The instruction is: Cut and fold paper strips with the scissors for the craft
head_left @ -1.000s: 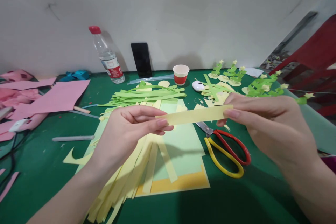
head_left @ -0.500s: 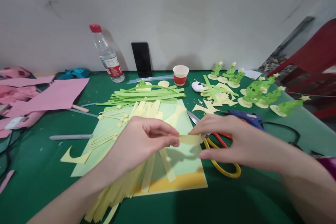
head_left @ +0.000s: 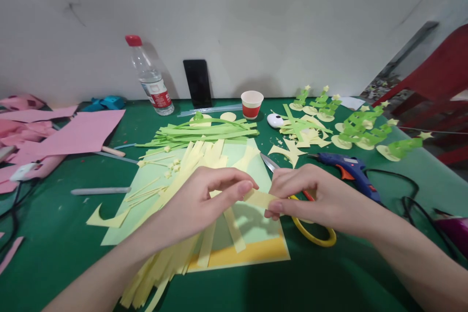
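Note:
A short pale yellow paper strip is stretched between my two hands, above the light green sheet. My left hand pinches its left end between thumb and fingers. At the other end, my right hand has thumb and fingers closed on the strip. Beneath my left hand and forearm lie many long pale yellow paper strips. Scissors with yellow and red handles rest under my right hand, which partly hides them.
A blue glue gun with a black cord lies at right, near several green paper spirals topped with stars. Green strips, a paper cup, a bottle and a phone stand or lie toward the wall. Pink paper is at left.
My right hand has turned and closed its thumb and fingers on the strip's right end. The glue gun is now less covered. My left hand has shifted slightly along the strip.

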Demonstrator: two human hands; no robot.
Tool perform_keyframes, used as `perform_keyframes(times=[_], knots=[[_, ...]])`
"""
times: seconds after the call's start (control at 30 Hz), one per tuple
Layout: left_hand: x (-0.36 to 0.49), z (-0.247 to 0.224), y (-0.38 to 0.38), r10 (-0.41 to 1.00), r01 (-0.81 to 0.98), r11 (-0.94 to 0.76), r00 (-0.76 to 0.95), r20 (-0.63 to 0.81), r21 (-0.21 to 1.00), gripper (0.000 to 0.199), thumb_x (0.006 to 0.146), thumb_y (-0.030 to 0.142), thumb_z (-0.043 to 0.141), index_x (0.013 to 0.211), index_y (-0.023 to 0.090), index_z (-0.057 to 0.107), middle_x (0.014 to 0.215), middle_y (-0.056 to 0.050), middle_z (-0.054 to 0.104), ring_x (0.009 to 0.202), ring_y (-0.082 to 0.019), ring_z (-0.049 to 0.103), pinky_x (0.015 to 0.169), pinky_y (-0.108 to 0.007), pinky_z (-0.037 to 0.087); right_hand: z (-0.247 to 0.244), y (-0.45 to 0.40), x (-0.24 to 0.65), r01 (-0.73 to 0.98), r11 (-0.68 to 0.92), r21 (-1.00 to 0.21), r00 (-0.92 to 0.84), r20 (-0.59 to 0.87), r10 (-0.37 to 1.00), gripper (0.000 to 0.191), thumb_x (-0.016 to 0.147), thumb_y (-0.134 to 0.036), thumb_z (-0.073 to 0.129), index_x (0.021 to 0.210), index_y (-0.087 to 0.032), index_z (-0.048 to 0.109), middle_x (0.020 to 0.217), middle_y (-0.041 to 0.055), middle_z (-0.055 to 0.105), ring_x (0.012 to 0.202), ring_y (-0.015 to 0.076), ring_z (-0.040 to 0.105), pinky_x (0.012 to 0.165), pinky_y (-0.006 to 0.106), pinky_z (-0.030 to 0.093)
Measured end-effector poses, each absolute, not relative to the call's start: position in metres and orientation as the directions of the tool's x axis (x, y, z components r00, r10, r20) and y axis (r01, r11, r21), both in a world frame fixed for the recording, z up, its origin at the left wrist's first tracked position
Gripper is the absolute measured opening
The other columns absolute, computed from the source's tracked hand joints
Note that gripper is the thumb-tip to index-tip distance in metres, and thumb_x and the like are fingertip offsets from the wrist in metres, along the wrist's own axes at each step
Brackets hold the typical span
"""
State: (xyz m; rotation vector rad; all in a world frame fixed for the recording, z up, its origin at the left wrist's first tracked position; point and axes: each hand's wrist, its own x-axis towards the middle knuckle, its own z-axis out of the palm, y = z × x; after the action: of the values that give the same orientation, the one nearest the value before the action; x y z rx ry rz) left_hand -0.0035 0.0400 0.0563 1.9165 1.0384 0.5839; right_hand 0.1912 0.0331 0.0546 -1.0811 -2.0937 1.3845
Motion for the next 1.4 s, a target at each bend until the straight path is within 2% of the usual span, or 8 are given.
perform_keyframes(times=[0.17,0.27,0.53,0.67,0.87,1.0,1.17,1.4], knots=[[-0.004,0.049,0.041,0.747,0.437,-0.526,0.648,0.150,0.730,0.029,0.087,0.022,0.035,0.060,0.018,0.045,0.057,0.004,0.047,0.051,-0.009,0.044,0.050,-0.020,0.035,0.056,0.034,0.190,0.348,0.147,-0.926,-0.613,-0.105,0.783,0.018,0.078,-0.023,0.060,0.067,-0.012,0.069,0.061,0.0013,0.065,0.065,0.0105,0.050,0.061,0.022,0.039],[-0.004,0.046,0.039,0.714,0.424,-0.600,0.667,0.215,0.678,0.028,0.086,0.019,0.032,0.059,0.019,0.039,0.056,0.003,0.043,0.051,-0.010,0.039,0.048,-0.022,0.033,0.057,0.035,0.190,0.319,0.108,-0.942,-0.626,-0.124,0.770,0.019,0.078,-0.024,0.060,0.065,-0.012,0.069,0.060,0.0013,0.064,0.065,0.0105,0.051,0.061,0.020,0.040],[-0.005,0.038,0.040,0.732,0.297,-0.501,0.647,0.214,0.813,0.028,0.088,0.022,0.026,0.063,0.020,0.037,0.062,0.002,0.044,0.058,-0.012,0.043,0.056,-0.024,0.036,0.060,0.035,0.192,0.284,0.007,-0.959,-0.638,-0.184,0.747,0.017,0.075,-0.026,0.062,0.065,-0.014,0.069,0.060,0.0009,0.061,0.064,0.0108,0.053,0.061,0.021,0.042],[-0.005,0.038,0.040,0.716,0.351,-0.565,0.659,0.232,0.746,0.026,0.087,0.020,0.030,0.063,0.020,0.037,0.060,0.003,0.041,0.055,-0.012,0.039,0.054,-0.024,0.033,0.059,0.033,0.191,0.308,0.011,-0.951,-0.640,-0.198,0.742,0.020,0.077,-0.026,0.060,0.065,-0.012,0.068,0.061,0.0014,0.061,0.065,0.0110,0.053,0.061,0.022,0.043],[-0.003,0.041,0.041,0.641,0.397,-0.628,0.751,0.156,0.669,0.028,0.087,0.018,0.029,0.059,0.020,0.030,0.056,0.004,0.036,0.051,-0.011,0.036,0.049,-0.023,0.029,0.056,0.031,0.188,0.505,0.151,-0.850,-0.633,-0.245,0.735,0.021,0.077,-0.034,0.056,0.073,-0.016,0.065,0.070,0.0002,0.058,0.063,0.0108,0.047,0.054,0.022,0.037],[0.000,0.039,0.042,0.601,0.386,-0.617,0.794,0.093,0.686,0.028,0.088,0.020,0.030,0.061,0.018,0.036,0.059,0.004,0.039,0.053,-0.009,0.039,0.052,-0.021,0.032,0.053,0.031,0.182,0.470,0.130,-0.873,-0.592,-0.203,0.780,0.018,0.079,-0.028,0.052,0.072,-0.015,0.063,0.062,-0.0025,0.054,0.057,0.0076,0.041,0.053,0.019,0.035],[0.001,0.036,0.041,0.677,0.383,-0.566,0.722,0.146,0.730,0.027,0.091,0.023,0.029,0.069,0.018,0.042,0.064,0.003,0.045,0.058,-0.009,0.044,0.056,-0.019,0.035,0.050,0.030,0.177,0.394,0.058,-0.917,-0.471,-0.147,0.870,0.014,0.074,-0.022,0.057,0.065,-0.014,0.062,0.058,-0.0022,0.056,0.054,0.0067,0.042,0.051,0.019,0.035],[0.000,0.037,0.041,0.652,0.398,-0.667,0.722,0.234,0.629,0.026,0.088,0.016,0.035,0.064,0.017,0.043,0.058,0.004,0.042,0.053,-0.009,0.041,0.052,-0.020,0.034,0.049,0.030,0.179,0.366,0.024,-0.930,-0.437,-0.149,0.887,0.011,0.072,-0.022,0.060,0.063,-0.016,0.061,0.061,-0.0015,0.057,0.056,0.0074,0.046,0.049,0.016,0.037]])
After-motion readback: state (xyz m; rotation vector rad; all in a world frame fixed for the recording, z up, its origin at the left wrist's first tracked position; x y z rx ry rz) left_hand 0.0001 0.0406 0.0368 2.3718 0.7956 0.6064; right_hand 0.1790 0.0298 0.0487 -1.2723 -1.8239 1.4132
